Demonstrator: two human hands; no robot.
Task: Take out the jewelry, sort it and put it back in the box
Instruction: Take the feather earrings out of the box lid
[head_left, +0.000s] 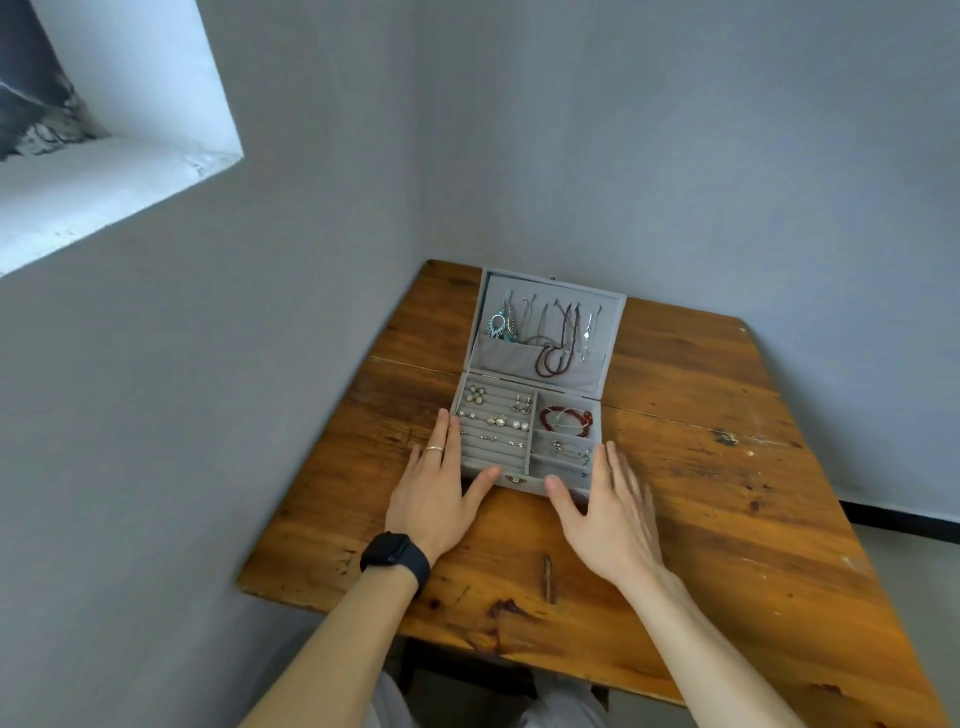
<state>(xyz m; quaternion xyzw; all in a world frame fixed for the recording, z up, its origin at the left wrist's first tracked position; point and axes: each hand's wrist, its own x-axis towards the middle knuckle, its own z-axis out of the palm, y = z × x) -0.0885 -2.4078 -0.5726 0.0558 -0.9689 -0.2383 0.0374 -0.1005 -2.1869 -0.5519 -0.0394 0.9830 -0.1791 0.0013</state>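
Note:
A grey velvet jewelry box (535, 480) stands open on the wooden table (701, 493). Its raised lid (615, 332) holds hanging necklaces, among them a dark red bead necklace (558, 353) and turquoise earrings (497, 327). The base's left section carries pearl earrings (501, 421) in ring rolls. A red bead bracelet (566, 418) lies in the upper right compartment, a silver piece (569, 451) below it. My left hand (439, 493) lies with straight fingers along the box's left side, thumb at the front edge. My right hand (605, 512) lies flat at the box's right front corner.
The table sits in a corner between two grey walls, the box near the back left. A window recess (119, 156) is at the upper left. A dark knot mark (548, 577) shows in the wood near the front. A black watch (395, 556) is on my left wrist.

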